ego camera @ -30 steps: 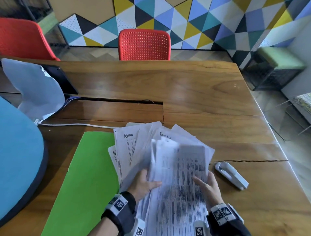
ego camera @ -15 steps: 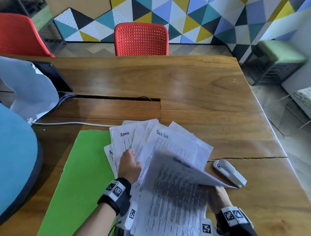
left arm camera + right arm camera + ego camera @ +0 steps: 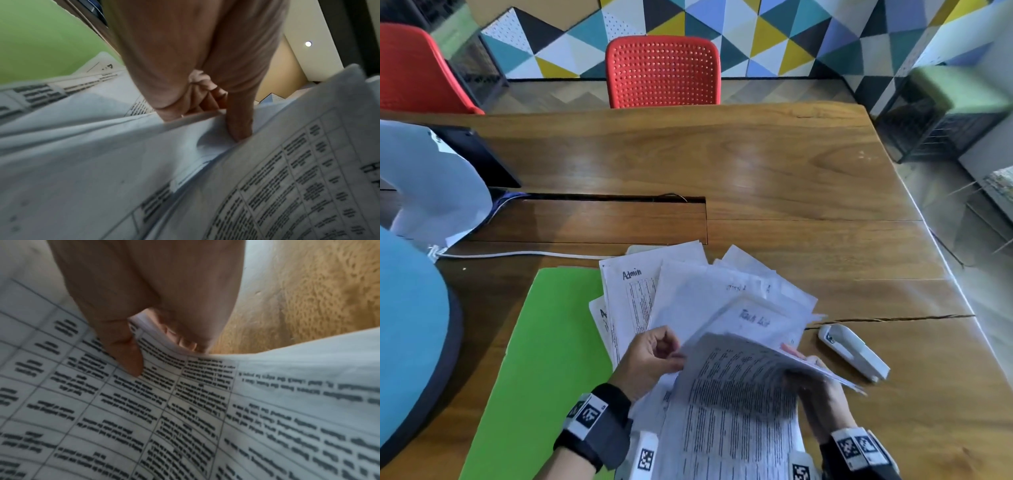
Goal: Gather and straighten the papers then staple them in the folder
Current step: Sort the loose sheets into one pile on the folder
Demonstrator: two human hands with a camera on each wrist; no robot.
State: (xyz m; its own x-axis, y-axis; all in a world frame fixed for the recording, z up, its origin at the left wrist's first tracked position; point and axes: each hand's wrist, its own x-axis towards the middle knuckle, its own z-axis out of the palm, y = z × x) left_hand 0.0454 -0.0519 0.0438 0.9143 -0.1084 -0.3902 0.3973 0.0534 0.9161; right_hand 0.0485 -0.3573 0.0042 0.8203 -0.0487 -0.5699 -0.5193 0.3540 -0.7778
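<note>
1. Fingers (image 3: 131, 356) of my right hand (image 3: 822, 394) pinch the bent printed sheet (image 3: 739, 394), thumb on top; from the head view most of that hand is hidden beneath it.
2. My left hand (image 3: 650, 359) pinches the sheet's left edge with curled fingers (image 3: 238, 123).
3. Under it, the fanned papers (image 3: 688, 298) overlap the open green folder (image 3: 544, 359) on the tabletop (image 3: 756, 171); their lower edges are cut off.
4. I see the white stapler (image 3: 852, 353) just right of the papers.
</note>
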